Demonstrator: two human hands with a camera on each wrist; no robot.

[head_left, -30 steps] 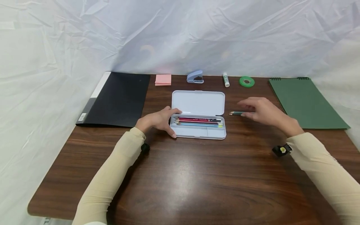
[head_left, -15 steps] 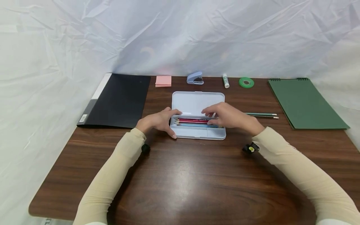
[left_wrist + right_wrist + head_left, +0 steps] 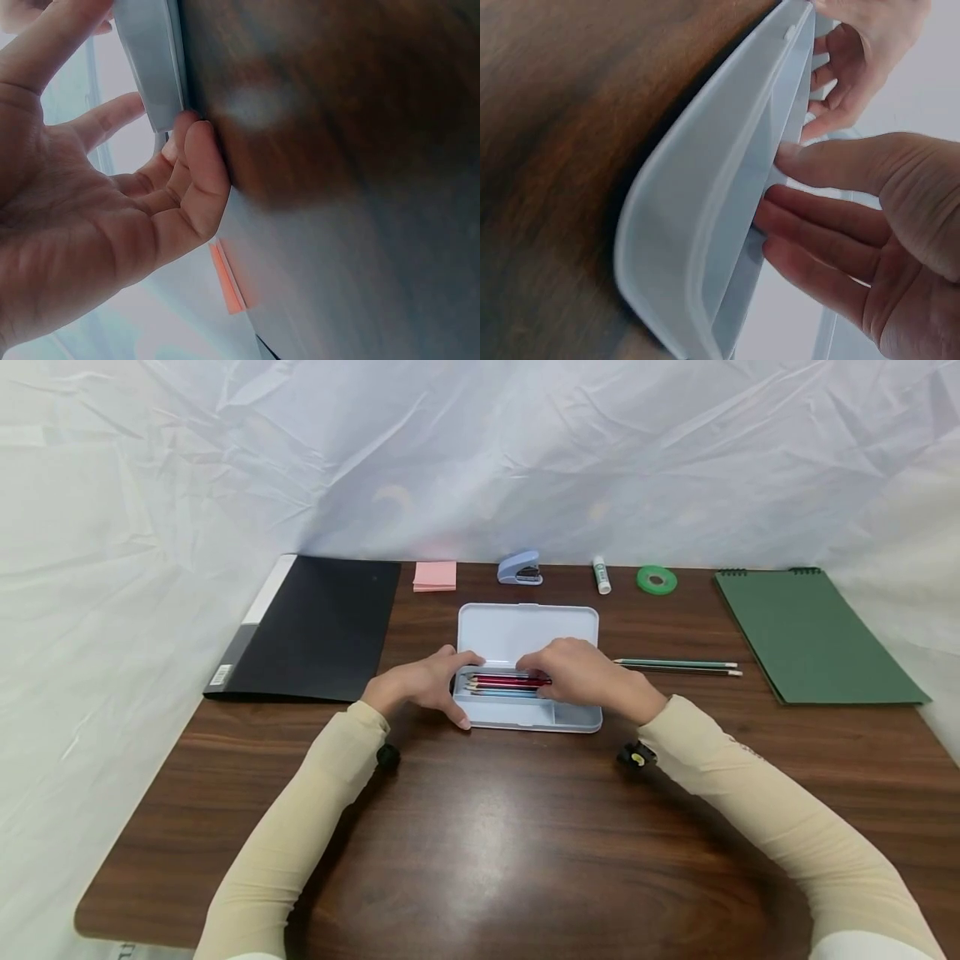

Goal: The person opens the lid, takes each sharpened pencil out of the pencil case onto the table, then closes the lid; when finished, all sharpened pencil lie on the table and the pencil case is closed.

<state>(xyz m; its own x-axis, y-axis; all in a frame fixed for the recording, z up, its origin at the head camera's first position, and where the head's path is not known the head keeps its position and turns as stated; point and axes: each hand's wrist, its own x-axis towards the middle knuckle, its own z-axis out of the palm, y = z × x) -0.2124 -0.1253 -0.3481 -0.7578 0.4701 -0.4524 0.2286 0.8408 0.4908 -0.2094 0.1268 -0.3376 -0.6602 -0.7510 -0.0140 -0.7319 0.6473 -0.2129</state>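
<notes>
Plainly, at the head view's centre the left hand [image 3: 423, 683] grasps the open pencil case [image 3: 528, 635] at its left end, steadying it on the bench [image 3: 480, 827]. The right hand [image 3: 588, 675] lies over the coloured pencils [image 3: 501, 685], about four; whether it pinches one I cannot tell. Two green pencils [image 3: 678, 667] lie right of it. Left wrist view: thumb [image 3: 201, 161] against the case's edge. Right wrist view: straight fingers [image 3: 817, 217] reach into the tray.

**Sleeves and wrist bands**

The person is wearing long, close-fitting cream sleeves on both arms, ending just behind each bare hand. A small black unit is sitting under the left wrist [image 3: 387, 755]; the one under the right wrist [image 3: 634, 757] is showing a yellow spot.
</notes>
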